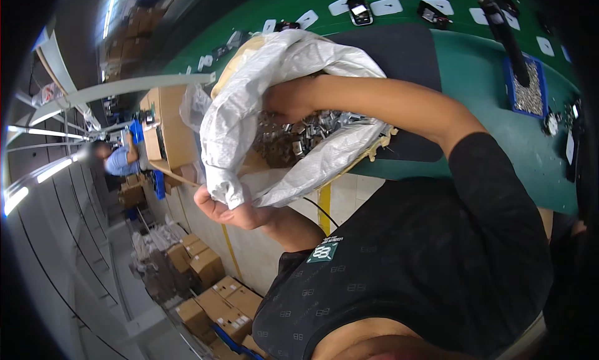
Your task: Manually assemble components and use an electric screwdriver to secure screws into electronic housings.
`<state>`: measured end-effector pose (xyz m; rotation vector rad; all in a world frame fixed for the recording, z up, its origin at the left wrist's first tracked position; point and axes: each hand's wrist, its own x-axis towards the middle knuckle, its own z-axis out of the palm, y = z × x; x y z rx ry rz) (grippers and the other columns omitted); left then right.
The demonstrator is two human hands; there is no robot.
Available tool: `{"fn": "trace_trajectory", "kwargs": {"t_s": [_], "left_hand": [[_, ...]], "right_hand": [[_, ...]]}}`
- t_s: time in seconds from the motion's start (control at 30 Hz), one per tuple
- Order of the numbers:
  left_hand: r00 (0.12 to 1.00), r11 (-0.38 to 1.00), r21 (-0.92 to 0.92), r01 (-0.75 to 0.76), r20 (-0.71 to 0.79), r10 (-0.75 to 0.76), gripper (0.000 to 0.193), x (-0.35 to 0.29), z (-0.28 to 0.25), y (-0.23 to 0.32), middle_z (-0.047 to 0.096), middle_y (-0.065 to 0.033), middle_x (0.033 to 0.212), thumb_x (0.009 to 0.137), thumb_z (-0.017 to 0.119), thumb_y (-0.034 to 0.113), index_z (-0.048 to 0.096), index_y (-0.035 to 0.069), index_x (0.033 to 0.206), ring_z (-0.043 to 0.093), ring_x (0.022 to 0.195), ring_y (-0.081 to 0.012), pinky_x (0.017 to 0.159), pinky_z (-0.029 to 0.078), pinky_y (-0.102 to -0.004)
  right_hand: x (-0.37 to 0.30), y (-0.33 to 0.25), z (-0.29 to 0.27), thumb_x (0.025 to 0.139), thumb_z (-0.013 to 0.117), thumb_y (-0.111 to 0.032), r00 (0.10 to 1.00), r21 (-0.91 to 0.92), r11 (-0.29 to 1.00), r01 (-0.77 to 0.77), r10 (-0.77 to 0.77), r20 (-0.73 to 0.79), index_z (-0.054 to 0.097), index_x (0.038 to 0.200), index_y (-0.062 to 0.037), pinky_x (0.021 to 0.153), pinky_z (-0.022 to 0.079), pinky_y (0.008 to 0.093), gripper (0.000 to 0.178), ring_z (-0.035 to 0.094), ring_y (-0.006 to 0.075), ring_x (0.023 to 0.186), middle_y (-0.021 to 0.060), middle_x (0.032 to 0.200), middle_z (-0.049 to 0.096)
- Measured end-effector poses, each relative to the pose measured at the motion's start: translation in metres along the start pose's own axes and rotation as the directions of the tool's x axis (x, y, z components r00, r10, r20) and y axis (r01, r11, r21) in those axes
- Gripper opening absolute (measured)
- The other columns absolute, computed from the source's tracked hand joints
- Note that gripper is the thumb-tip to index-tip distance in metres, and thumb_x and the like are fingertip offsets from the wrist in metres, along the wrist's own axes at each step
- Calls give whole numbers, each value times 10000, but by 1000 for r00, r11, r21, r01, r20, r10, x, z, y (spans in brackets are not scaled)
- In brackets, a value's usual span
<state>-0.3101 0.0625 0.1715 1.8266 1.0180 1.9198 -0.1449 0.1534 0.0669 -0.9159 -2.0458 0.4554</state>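
At the far left of the frame a co-worker (118,157) sits among cardboard boxes (206,266). Left of centre, my left hand (228,210) grips the lower lip of a white woven sack (274,67). My right hand (290,101) reaches into its small metal parts (299,135); fingers hidden, grasp unclear. A blue tray (513,104) sits upper right.

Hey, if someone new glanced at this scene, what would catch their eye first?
The big white woven sack at centre, propped on the green workbench, full of small shiny metal parts. The right hand reaches inside it while the left hand grips its lower edge. A blue tray of similar parts sits far right.
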Motion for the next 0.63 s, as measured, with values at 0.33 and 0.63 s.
{"fn": "trace_trajectory", "kwargs": {"t_s": [0.33,0.63], "left_hand": [[997,980,198,-27,-66,41,293,-8,-22,2,485,-71,793,724,624,196,442,-3,841,498,767,-152,748,410,-292],[978,985,87,150,136,-160,376,-11,-5,-6,528,-71,853,672,695,111,472,5,956,526,789,-153,758,408,-256]], "right_hand": [[31,-5,115,812,500,-517,869,-88,936,341,-278,408,588,1195,-182,1100,116,446,517,245,252,1346,89,1399,395],[-33,32,81,767,585,-395,931,-32,964,264,-246,268,644,1095,-191,1118,174,453,391,306,308,1318,96,1379,421]]}}
